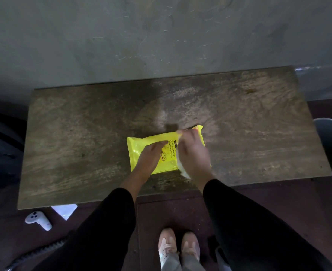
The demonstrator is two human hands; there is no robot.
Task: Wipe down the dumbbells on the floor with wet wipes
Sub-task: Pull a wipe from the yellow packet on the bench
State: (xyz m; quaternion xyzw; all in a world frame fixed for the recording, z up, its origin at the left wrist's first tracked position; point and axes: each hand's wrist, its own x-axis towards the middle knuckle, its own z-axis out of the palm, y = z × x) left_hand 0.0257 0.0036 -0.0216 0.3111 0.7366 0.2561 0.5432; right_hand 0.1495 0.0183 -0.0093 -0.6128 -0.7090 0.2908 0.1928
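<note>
From the head view, a worn, scratched wooden surface (83, 133) stands against a grey wall. On it lies a flat, glossy yellow wet wipes pack (151, 151), printed "Antibacterial Multi-surface". The left hand (151, 155) presses flat on the pack, fingers loosely spread. The right hand (192, 153) pinches a white wipe (183, 171) at the pack's top, fingers closed on it. A white controller (38, 220) lies on the dark floor.

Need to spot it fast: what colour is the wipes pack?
Bright yellow wipes pack with black print, clearest in the head view.
</note>
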